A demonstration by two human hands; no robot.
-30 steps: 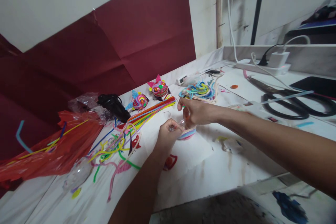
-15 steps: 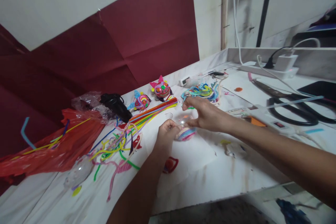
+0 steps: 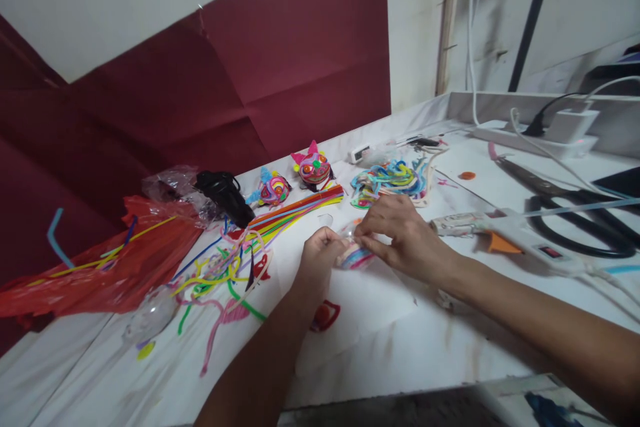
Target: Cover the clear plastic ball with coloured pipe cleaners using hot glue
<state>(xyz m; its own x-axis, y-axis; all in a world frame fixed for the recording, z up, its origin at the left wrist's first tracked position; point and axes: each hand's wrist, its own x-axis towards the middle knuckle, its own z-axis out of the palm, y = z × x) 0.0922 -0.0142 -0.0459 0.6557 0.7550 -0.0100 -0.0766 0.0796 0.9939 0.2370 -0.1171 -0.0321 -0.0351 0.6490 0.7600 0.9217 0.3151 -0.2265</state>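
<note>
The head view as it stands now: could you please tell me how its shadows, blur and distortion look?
Head view: soft shadow on the white marbled table below the right forearm; slight blur over the striped, clear-topped plastic ball, fine detail unclear; apparent wide-angle stretching toward the right edge, where the black-handled metal scissors loom large.

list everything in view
ball: 1, clear with coloured bands, centre
decorated heads: 2, multicoloured, back
strips: many, multicoloured, left and centre
bulb: 1, clear, left
plastic sheet: 1, red, left
dark object: 1, black, back left
backdrop: 1, maroon, back
power strip: 1, white, back right
scissors: 1, black-handled, right
glue gun: 1, white-orange, right
paper: 1, white, under ball
table: 1, white, beneath
left grip: 1, bare, at ball
right grip: 1, bare, at ball
</note>
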